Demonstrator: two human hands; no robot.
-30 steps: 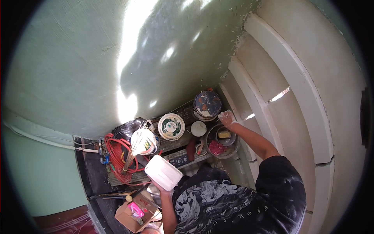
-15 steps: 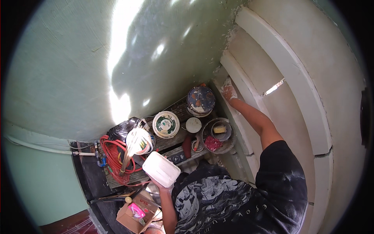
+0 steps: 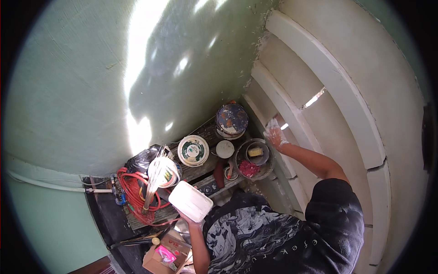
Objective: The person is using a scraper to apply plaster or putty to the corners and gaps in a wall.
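Observation:
A white rectangular tray with rounded corners [image 3: 190, 201] sits in my left hand [image 3: 193, 221], low in the middle. The fingers under it are mostly hidden. My right hand [image 3: 275, 134], smeared with white paste, is stretched out at the right beside the pale slatted panel [image 3: 292, 108]. Its fingers look extended and point upward, and I make out no tool in them. Just below that hand stands a round basin [image 3: 269, 170] with a smaller bowl, a yellow sponge [image 3: 255, 152] and a pinkish-red cloth [image 3: 249, 169] inside.
Lidded paint buckets [image 3: 193, 150] and a blue-topped pail [image 3: 232, 119] stand on wooden planks [image 3: 200, 171]. A coiled red hose [image 3: 132, 194], a whisk broom [image 3: 155, 182] and a cardboard box [image 3: 155, 261] lie at the left. A green wall [image 3: 91, 91] rises behind.
My right hand has come down and slightly right along the panel, and that elbow has swung outward. The tray stays in my left hand. The view has shifted slightly.

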